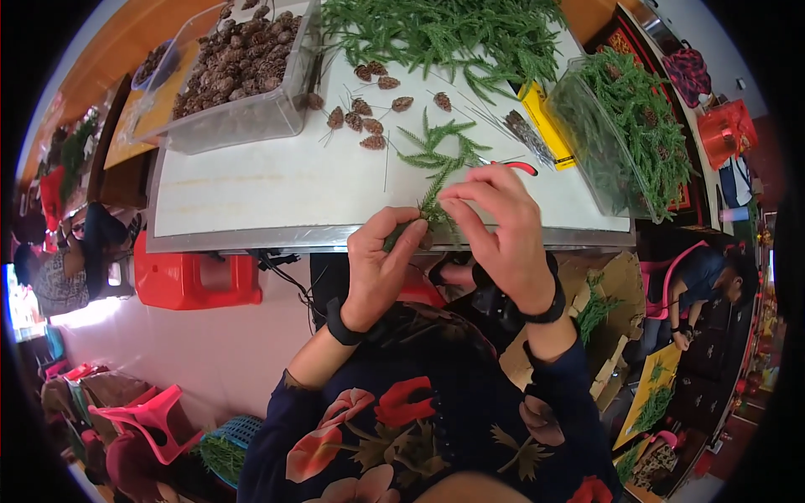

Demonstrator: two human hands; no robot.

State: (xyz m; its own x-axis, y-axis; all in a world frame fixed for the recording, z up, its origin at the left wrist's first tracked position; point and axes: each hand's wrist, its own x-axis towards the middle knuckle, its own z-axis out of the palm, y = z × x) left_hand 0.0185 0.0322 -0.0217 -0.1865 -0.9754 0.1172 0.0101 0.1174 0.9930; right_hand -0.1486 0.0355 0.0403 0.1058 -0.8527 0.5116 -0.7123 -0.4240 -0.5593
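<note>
Over the table's front edge, my left hand [381, 256] is closed, thumb against fingers, on a green artificial pine sprig [433, 197]. A brownish thing shows under its fingertips, mostly hidden. My right hand [503, 230] pinches thumb and forefinger together beside the sprig's stem; what lies between them is too small to make out. Beyond the hands lie loose green sprigs [440, 138] and several pine cones [373, 126], some with thin wires. A red-handled tool [524, 168] lies partly hidden behind my right hand.
A clear bin of pine cones [239, 63] stands at the left of the white table [226, 189]. Greenery [444, 29] is heaped at the back. A yellow box [545, 126] with wires and a clear bin of greenery [625, 134] are at right. A red stool [172, 272] stands below left.
</note>
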